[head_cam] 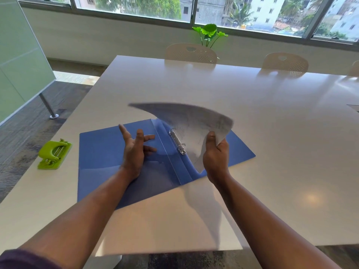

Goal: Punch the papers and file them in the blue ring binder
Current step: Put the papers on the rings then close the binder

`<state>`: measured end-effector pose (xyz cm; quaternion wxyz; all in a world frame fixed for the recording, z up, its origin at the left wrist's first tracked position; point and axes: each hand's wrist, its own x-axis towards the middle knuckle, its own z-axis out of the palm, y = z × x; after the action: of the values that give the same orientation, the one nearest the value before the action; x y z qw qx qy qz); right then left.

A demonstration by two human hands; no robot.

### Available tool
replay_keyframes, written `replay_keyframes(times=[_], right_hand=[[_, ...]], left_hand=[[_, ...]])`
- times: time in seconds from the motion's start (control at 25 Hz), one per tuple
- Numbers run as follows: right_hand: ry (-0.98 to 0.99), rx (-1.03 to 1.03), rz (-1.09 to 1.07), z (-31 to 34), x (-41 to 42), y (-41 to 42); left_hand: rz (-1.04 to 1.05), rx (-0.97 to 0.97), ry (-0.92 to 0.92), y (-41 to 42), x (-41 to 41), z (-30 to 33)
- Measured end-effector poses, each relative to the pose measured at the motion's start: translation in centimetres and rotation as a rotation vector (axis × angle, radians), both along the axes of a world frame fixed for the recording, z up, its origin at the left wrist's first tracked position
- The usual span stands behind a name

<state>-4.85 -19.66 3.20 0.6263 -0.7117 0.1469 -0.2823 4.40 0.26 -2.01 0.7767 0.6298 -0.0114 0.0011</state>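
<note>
R hand [216, 154] pinches papers [191, 124] at near edge, sheets blurred, bowed over rings [177, 141] of open blue binder [108, 162]. L hand [135, 147] released, fingers spread, above binder's left cover. Green punch [54, 154] well left.

- Binder [108, 162]: blue, with silver rings [177, 141].
- Papers [194, 121]: white with faint grey print.
- Punch [54, 154]: lime green.
- Bench [272, 133]: glossy white.
- Chairs [191, 53]: cream, backs dotted with small holes.
- Plant [210, 33]: bright green.
- Sleeve [23, 259]: dark purple.

Papers [192, 121] overhang rings [177, 140] (blurred) — table [272, 117] bare.
</note>
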Motion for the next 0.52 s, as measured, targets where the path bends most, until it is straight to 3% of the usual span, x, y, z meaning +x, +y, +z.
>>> replay_keyframes(times=[0.16, 0.52], right_hand=[[0.03, 0.186, -0.032, 0.2, 0.1, -0.2], [0.116, 0.539, -0.099, -2.0, 0.9, -3.4]], left_hand=[[-0.107, 0.284, -0.075, -0.7, -0.9, 0.2], [-0.427, 1.385, -0.399, -1.9, -1.8, 0.5]])
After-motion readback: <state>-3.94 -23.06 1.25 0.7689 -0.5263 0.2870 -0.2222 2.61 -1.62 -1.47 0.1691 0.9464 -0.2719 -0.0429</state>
